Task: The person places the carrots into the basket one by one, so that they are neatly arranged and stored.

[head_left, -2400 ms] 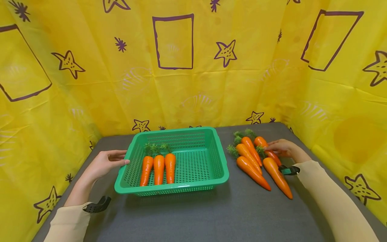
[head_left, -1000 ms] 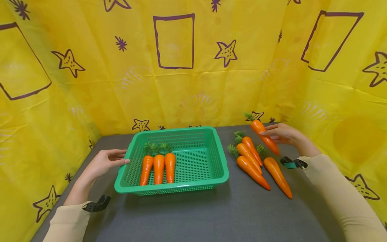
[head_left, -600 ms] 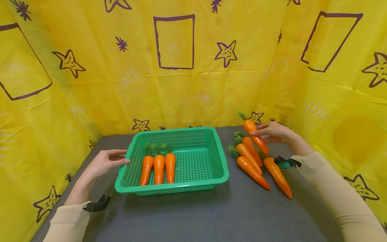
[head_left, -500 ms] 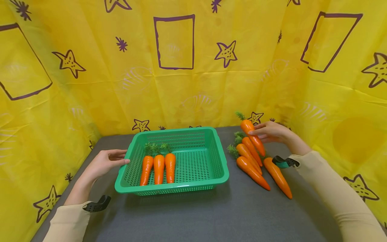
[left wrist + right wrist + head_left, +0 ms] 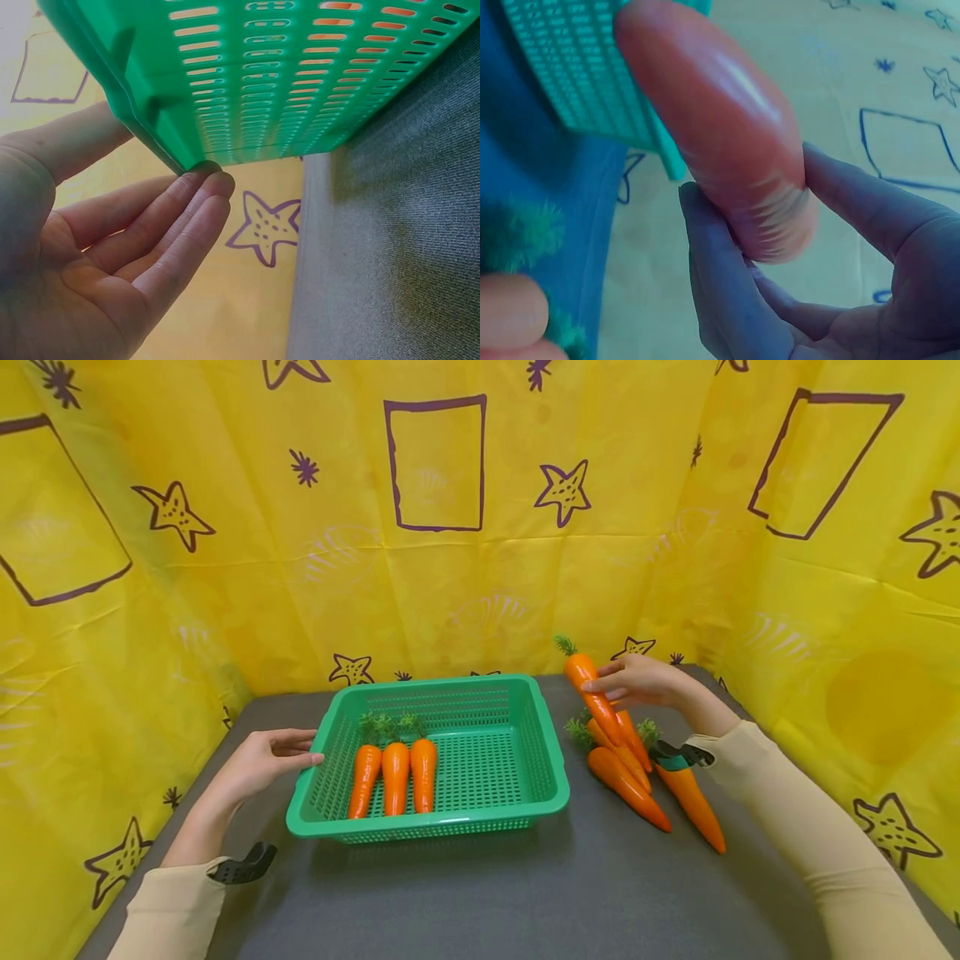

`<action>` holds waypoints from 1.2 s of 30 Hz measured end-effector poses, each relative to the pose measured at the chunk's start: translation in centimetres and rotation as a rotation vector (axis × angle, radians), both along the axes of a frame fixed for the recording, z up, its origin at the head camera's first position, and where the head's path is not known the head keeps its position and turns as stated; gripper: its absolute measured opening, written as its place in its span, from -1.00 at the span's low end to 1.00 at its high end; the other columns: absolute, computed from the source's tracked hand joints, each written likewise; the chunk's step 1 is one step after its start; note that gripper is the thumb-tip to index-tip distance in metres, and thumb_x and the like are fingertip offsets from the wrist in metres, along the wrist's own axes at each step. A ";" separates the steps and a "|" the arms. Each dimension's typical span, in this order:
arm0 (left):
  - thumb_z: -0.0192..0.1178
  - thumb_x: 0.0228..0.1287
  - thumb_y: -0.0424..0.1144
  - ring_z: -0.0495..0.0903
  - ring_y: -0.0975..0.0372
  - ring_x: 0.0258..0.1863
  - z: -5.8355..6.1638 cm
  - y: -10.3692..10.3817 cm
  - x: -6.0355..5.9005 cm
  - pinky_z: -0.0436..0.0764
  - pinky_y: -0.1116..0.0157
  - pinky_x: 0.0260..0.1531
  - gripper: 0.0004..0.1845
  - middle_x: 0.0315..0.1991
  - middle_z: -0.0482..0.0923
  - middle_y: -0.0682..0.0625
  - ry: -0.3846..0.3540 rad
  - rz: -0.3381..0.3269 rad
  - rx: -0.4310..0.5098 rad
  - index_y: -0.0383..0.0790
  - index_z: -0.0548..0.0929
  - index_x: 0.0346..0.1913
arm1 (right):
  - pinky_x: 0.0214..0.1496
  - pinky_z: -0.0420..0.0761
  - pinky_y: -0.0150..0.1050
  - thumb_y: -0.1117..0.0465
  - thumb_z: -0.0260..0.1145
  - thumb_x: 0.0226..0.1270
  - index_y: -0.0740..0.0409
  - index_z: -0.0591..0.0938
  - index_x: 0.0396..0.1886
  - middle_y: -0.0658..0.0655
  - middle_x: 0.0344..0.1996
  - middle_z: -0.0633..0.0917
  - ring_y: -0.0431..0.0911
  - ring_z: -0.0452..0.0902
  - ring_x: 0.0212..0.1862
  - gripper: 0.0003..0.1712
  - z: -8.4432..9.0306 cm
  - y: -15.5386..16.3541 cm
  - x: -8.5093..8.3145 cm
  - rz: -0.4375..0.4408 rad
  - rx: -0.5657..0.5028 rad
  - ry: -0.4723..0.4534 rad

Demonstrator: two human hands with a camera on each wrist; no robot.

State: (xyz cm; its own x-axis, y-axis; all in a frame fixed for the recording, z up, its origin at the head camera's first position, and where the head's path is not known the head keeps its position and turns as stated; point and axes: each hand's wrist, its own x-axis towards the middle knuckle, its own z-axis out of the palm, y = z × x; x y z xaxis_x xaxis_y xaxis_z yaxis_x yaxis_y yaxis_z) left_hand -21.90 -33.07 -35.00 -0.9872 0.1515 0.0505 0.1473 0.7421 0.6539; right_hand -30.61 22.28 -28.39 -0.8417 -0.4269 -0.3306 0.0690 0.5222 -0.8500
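Right hand lifts a carrot beside the green basket; left hand rests at the basket's rim.

Head view: the right hand (image 5: 637, 683) pinches a carrot (image 5: 595, 695) just right of the green basket (image 5: 546, 760), above the loose carrots (image 5: 628, 785); the left hand (image 5: 258, 762) touches the basket's left rim, fingers straight. Three carrots (image 5: 395, 777) lie inside.
Left wrist: straight fingertips (image 5: 214, 180) meet the rim's underside.
Right wrist: fingers (image 5: 727, 292) and thumb clasp the carrot, basket behind it.

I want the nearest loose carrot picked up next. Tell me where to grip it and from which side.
Grip the nearest loose carrot round its thick upper half, coming from above and the right. It lies flat, tip toward the person, its right flank free; another carrot lies on its left.
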 end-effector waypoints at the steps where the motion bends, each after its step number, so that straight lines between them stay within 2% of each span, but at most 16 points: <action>1: 0.28 0.16 0.11 0.61 -0.03 0.01 0.0 0.0 0.0 0.57 -0.02 -0.01 -0.30 0.05 0.60 -0.24 0.000 0.001 -0.001 -0.28 0.48 0.25 | 0.21 0.50 -0.03 0.07 0.25 0.34 0.52 0.01 0.42 0.46 0.38 0.17 0.26 0.27 0.34 -0.07 0.0 -0.3 0.0 0.013 0.008 0.004; 8: 0.28 0.16 0.10 0.61 -0.02 0.00 0.1 0.1 -0.1 0.58 -0.01 -0.02 -0.31 0.04 0.61 -0.24 0.004 -0.002 -0.009 -0.29 0.49 0.25 | 0.13 0.57 -0.09 0.03 0.29 0.30 0.49 0.04 0.42 0.42 0.37 0.23 0.24 0.28 0.34 -0.05 0.0 -2.7 -0.4 0.029 0.039 -0.012; 12: 0.29 0.16 0.10 0.61 -0.03 -0.01 0.1 0.0 -0.1 0.58 -0.01 -0.03 -0.30 0.03 0.61 -0.25 0.002 0.004 -0.009 -0.29 0.49 0.25 | 0.14 0.57 -0.09 0.02 0.28 0.31 0.46 0.07 0.42 0.40 0.40 0.19 0.21 0.32 0.32 -0.07 -0.2 -4.3 -0.4 0.054 0.042 -0.028; 15: 0.29 0.16 0.11 0.61 -0.03 -0.01 0.0 0.0 0.0 0.58 -0.01 -0.03 -0.29 0.04 0.61 -0.25 -0.001 0.008 -0.010 -0.29 0.48 0.25 | 0.15 0.55 -0.07 0.03 0.27 0.32 0.44 0.13 0.41 0.38 0.41 0.19 0.17 0.40 0.26 -0.13 -0.4 -5.5 -0.4 0.076 0.034 -0.032; 20: 0.29 0.15 0.12 0.61 -0.03 0.00 -0.1 0.0 -0.1 0.58 -0.01 -0.03 -0.29 0.03 0.61 -0.25 0.004 0.007 -0.008 -0.29 0.49 0.25 | 0.12 0.58 -0.06 0.05 0.28 0.32 0.42 0.16 0.40 0.38 0.34 0.32 0.06 0.58 0.10 -0.15 -0.7 -7.2 -0.4 0.083 -0.001 -0.070; 24: 0.29 0.15 0.11 0.62 -0.03 -0.01 0.0 0.0 -0.1 0.59 0.00 -0.04 -0.30 0.03 0.61 -0.25 0.010 0.009 -0.014 -0.29 0.49 0.25 | 0.06 0.62 -0.10 0.09 0.26 0.34 0.41 0.26 0.35 0.36 0.25 0.42 0.02 0.63 0.01 -0.26 -0.9 -8.7 -0.5 0.108 -0.027 -0.103; 30: 0.29 0.16 0.11 0.62 -0.04 -0.01 0.0 0.0 -0.1 0.59 0.00 -0.05 -0.29 0.03 0.61 -0.26 0.012 0.008 -0.017 -0.30 0.49 0.25 | 0.03 0.63 -0.10 0.16 0.24 0.36 0.43 0.35 0.27 0.33 0.19 0.47 0.09 0.60 0.07 -0.39 -1.3 -11.0 -0.6 0.147 -0.072 -0.133; 36: 0.29 0.16 0.10 0.61 -0.04 -0.01 0.0 0.1 -0.1 0.60 0.00 -0.05 -0.30 0.03 0.61 -0.27 0.015 0.007 -0.014 -0.31 0.48 0.25 | 0.02 0.64 -0.12 0.14 0.24 0.35 0.40 0.46 0.17 0.29 0.08 0.57 0.07 0.60 0.07 -0.48 -1.8 -13.1 -0.7 0.182 -0.064 -0.148</action>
State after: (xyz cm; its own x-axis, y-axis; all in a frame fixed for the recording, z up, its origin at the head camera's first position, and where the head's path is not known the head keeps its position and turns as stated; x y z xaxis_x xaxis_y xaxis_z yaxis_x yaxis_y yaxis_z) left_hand -21.97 -32.95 -34.98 -0.9873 0.1456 0.0633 0.1521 0.7523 0.6411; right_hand -31.26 9.14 -30.19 -0.6933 -0.5914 -0.4119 0.1050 0.4825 -0.8696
